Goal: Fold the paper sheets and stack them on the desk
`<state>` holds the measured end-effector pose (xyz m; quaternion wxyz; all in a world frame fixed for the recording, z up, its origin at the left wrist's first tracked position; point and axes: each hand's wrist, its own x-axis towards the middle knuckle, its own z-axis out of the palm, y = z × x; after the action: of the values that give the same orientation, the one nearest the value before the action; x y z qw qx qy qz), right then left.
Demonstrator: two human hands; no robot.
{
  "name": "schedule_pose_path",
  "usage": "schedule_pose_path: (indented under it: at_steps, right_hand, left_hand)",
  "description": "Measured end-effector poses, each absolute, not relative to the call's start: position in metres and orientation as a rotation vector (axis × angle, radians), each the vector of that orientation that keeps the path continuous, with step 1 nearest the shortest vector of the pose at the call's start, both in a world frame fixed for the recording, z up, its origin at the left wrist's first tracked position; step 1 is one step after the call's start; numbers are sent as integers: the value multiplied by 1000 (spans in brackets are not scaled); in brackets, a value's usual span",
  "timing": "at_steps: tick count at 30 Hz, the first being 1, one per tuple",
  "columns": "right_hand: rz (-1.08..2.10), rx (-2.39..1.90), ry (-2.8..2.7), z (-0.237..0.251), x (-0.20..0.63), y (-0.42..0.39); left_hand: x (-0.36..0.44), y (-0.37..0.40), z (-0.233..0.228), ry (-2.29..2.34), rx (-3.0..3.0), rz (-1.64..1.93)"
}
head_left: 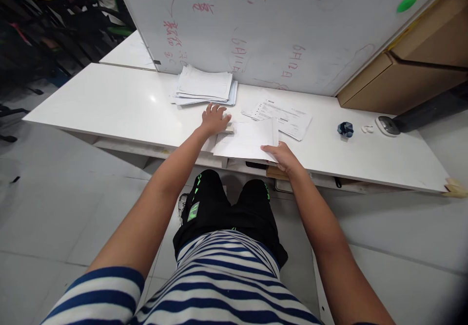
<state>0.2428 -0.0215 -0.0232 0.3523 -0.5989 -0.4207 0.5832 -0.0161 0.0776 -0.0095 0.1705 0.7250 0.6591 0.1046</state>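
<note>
The right fingers (269, 148) grasp a few white sheets (243, 139) by their near right corner, thumb on top and the rest tucked beneath. The sheets extend leftward from this grip over the front edge of the worktop (120, 100). The left fingers (218, 107) are spread and lightly bent, palm down, wrapped round nothing that shows. A small pale object (229, 129) sticks out just beside them, at the far left corner of the sheets; what it is, and whether the palm presses on it, I cannot tell.

Just beyond the left fingers lies an uneven paper stack (204, 83), its edges not squared. Ahead of the right fingers, near the held sheets, a few loose printed pages (288, 117) overlap at angles. Farther to their right stand a dark blue object (345, 129) and a rounded device (387, 126).

As far as I can judge, the paper handling is partway along: one batch is stacked, one is in hand, and the loose pages remain apart. Whether the stack is finished with or waiting its turn, the view does not settle.
</note>
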Motion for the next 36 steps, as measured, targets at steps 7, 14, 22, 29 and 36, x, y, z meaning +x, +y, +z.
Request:
schedule_pose_path:
  at_steps: [7,14,22,29,36]
  right_hand:
    - [1516,-1513,-1130,-28,249,-22]
    - [1445,-1549,-1089,-33,249,-22]
    - [1445,-1529,-1081,-30,247,-28]
    - [1333,-1669,-1019,-30,283,-72]
    - [1234,-1733,-929,-49,310,-108]
  left_hand:
    - [-16,75,-5,1868,2050,261]
    - [-3,74,-9,1893,2197,198]
    - [-9,77,-4,1878,1987,262]
    - [-11,83,-15,1924,2012,275]
    - [-13,80,-16,1910,2020,324]
